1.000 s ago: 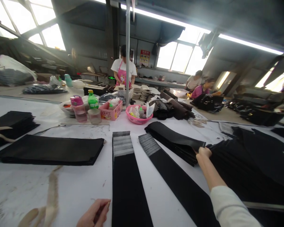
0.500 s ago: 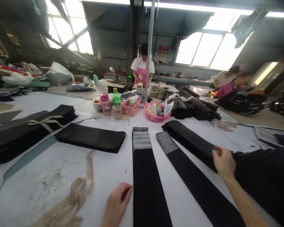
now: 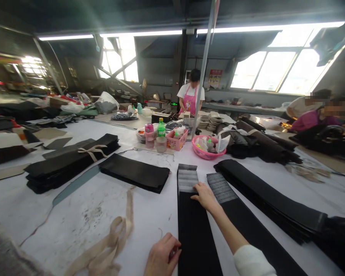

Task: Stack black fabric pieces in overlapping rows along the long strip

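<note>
The long black strip (image 3: pixel 198 234) looks like matt, close-textured cloth; the wide black stack (image 3: pixel 135 173) is smoother, with a faint leathery sheen. The beige ribbon (image 3: pixel 129 209) seems soft, dull fabric. The table (image 3: pixel 149 214) is smooth but scuffed. The green bottle (image 3: pixel 161 129) and pink basin (image 3: pixel 207 155) are shiny plastic; the pole (image 3: pixel 207 50) looks like smooth metal.

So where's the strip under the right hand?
In the head view, the strip lies just right of centre, between the left hand and a second black strip.
</note>
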The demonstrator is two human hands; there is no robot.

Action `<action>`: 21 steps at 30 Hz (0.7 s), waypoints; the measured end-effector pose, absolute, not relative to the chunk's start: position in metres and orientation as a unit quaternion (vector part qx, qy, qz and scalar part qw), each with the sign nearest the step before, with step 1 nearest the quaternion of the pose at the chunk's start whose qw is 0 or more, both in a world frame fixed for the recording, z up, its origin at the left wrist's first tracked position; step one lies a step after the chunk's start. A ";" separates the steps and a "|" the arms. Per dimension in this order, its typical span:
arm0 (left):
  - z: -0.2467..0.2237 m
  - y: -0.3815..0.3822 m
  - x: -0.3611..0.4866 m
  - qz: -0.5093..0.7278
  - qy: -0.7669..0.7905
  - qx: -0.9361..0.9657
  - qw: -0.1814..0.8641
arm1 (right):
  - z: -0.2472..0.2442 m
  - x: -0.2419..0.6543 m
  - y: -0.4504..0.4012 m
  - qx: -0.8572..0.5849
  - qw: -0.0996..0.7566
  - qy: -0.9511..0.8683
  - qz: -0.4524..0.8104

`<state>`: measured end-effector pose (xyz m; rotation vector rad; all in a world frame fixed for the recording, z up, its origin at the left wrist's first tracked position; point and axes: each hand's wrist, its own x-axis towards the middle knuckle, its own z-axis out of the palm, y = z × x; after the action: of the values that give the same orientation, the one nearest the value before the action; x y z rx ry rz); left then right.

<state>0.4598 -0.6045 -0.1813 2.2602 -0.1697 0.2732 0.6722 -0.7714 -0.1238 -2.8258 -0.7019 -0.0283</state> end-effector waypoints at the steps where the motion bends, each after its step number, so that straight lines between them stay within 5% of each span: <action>1: -0.182 -0.604 0.460 0.109 -0.068 0.901 0.415 | -0.123 0.676 -0.770 -0.965 0.106 -0.238 -0.005; 14: -0.137 -0.601 0.468 -0.030 -0.028 0.904 0.424 | -0.127 0.646 -0.762 -0.950 0.162 -0.267 -0.032; 21: -0.127 -0.605 0.524 0.185 -0.030 0.897 0.401 | -0.128 0.602 -0.777 -0.919 0.331 -0.211 -0.048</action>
<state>0.5239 -0.6045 -0.1272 2.2673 -0.0758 0.4682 0.6023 -0.7767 -0.1276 -2.4020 -0.5510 -0.1248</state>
